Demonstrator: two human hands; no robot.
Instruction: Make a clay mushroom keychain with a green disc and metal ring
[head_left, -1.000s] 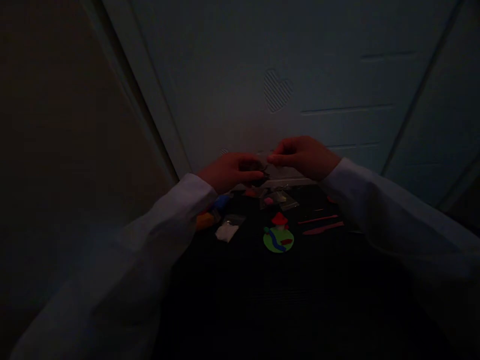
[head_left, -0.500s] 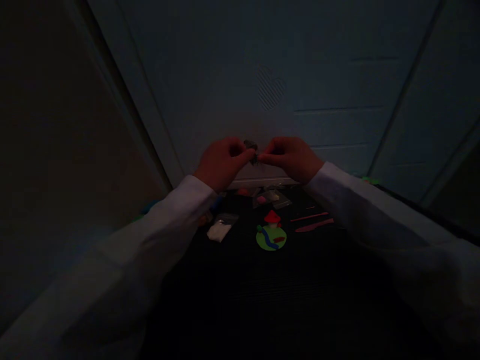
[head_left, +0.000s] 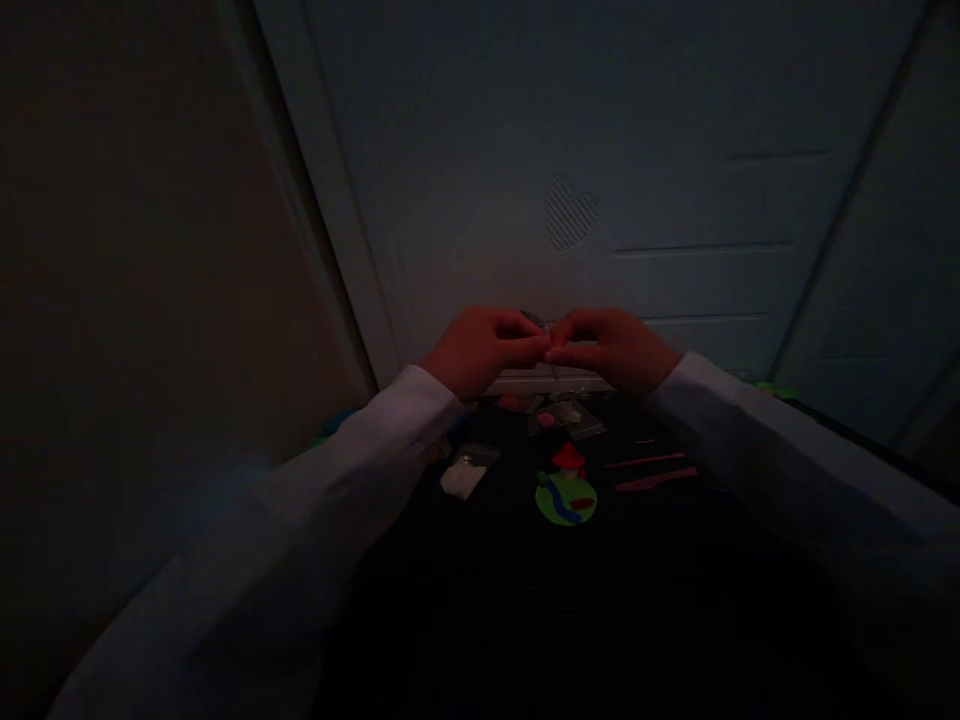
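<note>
Compared with the frame half a second ago, the person's left hand (head_left: 480,352) and right hand (head_left: 619,350) have come slightly lower over the black table (head_left: 555,600), and less of the small dark piece (head_left: 534,319) shows. The two hands meet at the fingertips, above the table's far edge. The left fingers pinch the piece; the right fingertips are drawn together against them, though whether they grip it too cannot be told.

The piece looks dark and thin, poking up just past the left fingers, with a faint clear strip (head_left: 556,372) hanging below the fingertips. Its material is too dim to tell.

On the table, nearer its far edge, lies a green disc (head_left: 551,508) bearing a blue winding band (head_left: 558,500), with a red-capped mushroom (head_left: 569,458) at its far rim. A bag of white material (head_left: 463,477) lies to its left, and pink tools (head_left: 656,480) to its right. Clear bags (head_left: 586,424) lie beyond the disc.
</note>
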